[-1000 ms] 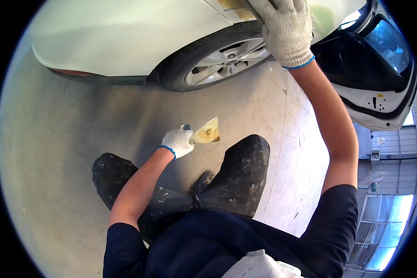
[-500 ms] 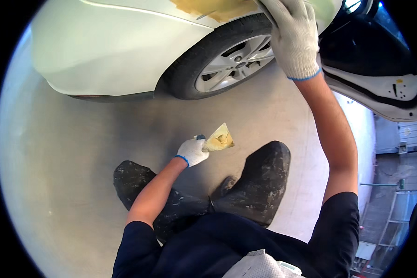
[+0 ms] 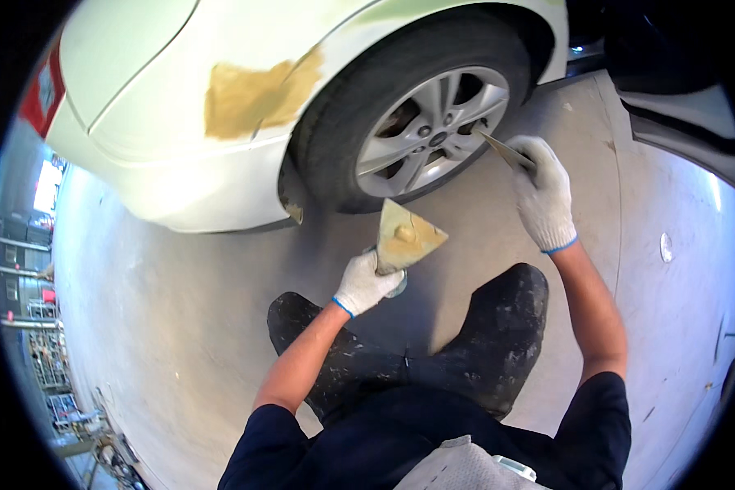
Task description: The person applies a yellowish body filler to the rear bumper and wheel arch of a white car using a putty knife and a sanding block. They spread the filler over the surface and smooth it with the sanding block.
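The left hand (image 3: 367,286), in a knitted glove, grips a flat triangular plate (image 3: 394,251) smeared with tan paste, between knees and car; the gloved right hand (image 3: 543,192) pinches a thin blade (image 3: 506,153) near the spoked metal wheel (image 3: 438,139).

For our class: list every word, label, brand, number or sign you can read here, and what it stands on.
No text is readable.
Wheel centre cap: any mark too small to read.
White device near the lower edge: too small to read.
Cluttered background, left edge: too blurred.
Spreader in the left hand: no lettering visible, only tan smears.
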The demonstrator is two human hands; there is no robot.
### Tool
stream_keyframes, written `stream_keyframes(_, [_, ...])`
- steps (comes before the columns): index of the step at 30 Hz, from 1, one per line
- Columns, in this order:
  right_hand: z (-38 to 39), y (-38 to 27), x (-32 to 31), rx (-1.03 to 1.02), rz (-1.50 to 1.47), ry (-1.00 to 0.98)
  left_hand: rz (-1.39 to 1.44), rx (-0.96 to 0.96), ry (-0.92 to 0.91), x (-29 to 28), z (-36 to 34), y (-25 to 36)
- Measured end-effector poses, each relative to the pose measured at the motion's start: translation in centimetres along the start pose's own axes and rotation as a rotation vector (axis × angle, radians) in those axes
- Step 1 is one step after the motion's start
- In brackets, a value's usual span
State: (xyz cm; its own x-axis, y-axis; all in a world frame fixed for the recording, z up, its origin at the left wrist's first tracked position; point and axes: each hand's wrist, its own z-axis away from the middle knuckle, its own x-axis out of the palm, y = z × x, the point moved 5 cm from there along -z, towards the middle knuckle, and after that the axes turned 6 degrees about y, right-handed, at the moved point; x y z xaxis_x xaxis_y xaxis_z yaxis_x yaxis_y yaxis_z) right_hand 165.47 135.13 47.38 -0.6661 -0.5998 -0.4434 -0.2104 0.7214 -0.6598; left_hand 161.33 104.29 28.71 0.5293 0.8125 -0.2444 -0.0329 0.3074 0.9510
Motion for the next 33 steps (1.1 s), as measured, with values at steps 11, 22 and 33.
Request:
stream_keyframes(11, [5.0, 7.1, -5.8, 0.579, -0.283, 0.199, -0.572, 0.49, 0.171, -0.6, -7.9, 17.7])
stream_keyframes(22, [4.9, 6.5, -1.6, 0.694, -0.394, 0.289, -0.98, 0.822, 0.248, -6.8, -14.2, 18.1])
stream_keyframes(33, [2.0, 0.8, -1.6, 0.645, -0.532, 0.473, -0.831, 0.793, 0.186, -7.2, -13.8, 18.4])
